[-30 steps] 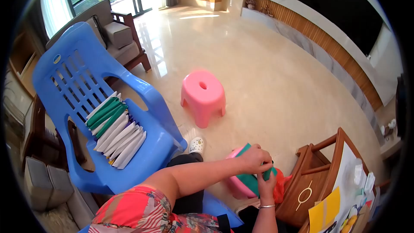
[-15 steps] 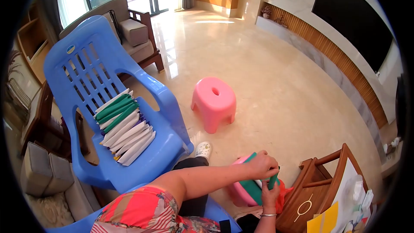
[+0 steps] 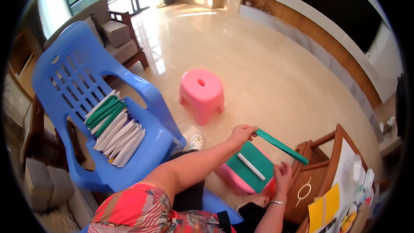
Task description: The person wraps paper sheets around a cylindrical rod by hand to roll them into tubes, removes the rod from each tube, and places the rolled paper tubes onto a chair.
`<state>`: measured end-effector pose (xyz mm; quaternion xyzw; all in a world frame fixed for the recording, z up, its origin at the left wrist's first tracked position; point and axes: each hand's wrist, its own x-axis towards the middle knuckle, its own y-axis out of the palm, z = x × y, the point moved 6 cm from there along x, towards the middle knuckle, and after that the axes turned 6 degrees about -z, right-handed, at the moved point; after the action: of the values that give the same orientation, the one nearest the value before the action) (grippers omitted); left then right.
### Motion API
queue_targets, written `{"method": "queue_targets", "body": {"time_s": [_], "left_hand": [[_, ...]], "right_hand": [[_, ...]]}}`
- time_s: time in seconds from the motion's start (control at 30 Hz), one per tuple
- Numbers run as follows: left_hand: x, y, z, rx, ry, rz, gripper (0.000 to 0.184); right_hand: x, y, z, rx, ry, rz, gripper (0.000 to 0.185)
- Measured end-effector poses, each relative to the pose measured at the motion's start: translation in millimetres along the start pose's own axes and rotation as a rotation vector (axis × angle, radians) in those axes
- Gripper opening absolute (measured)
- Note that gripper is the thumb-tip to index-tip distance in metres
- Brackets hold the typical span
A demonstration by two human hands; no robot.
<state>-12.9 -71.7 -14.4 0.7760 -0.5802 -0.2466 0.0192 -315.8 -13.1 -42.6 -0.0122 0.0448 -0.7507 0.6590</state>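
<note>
My left hand (image 3: pixel 242 135) pinches one end of a long green strip (image 3: pixel 282 146), which stretches out to the right over the wooden cabinet's corner. Below it, a green sheet (image 3: pixel 246 181) lies on a pink stool (image 3: pixel 233 182), and a white stick (image 3: pixel 251 166) rests slantwise on the sheet. My right hand (image 3: pixel 282 177), with a bracelet at the wrist, is beside the sheet's right edge, its fingers apart and holding nothing. Something red shows under that hand.
A blue chair (image 3: pixel 142 155) at the left bears folded white and green pieces (image 3: pixel 116 131). Another pink stool (image 3: pixel 202 88) stands on the floor ahead. At the right is a wooden cabinet (image 3: pixel 302 190) with a yellow sheet (image 3: pixel 323 207) on top.
The green strip, bunched between both hands before, is now stretched out from my left hand. My right hand has let go of it. The white stick now shows fully on the green sheet.
</note>
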Motion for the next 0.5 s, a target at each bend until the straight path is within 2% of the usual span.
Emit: {"method": "queue_targets", "body": {"time_s": [0.07,0.1,0.27,0.37,0.5], "left_hand": [[-8,6,38,0.013,-0.265,-0.024,0.023],[-16,11,63,0.031,-0.410,-0.024,0.023],[-36,20,135,0.110,-0.594,0.082,0.018],[-59,26,143,0.127,-0.647,0.136,0.018],[-75,31,149,0.209,-0.711,0.145,0.018]], "right_hand": [[-6,21,21,0.182,-0.057,0.082,0.069],[-8,22,29,0.222,-0.073,0.093,0.070],[-20,28,56,0.346,-0.128,0.121,0.080],[-19,27,56,0.336,-0.174,0.145,0.058],[-24,33,61,0.378,-0.047,0.144,0.034]]}}
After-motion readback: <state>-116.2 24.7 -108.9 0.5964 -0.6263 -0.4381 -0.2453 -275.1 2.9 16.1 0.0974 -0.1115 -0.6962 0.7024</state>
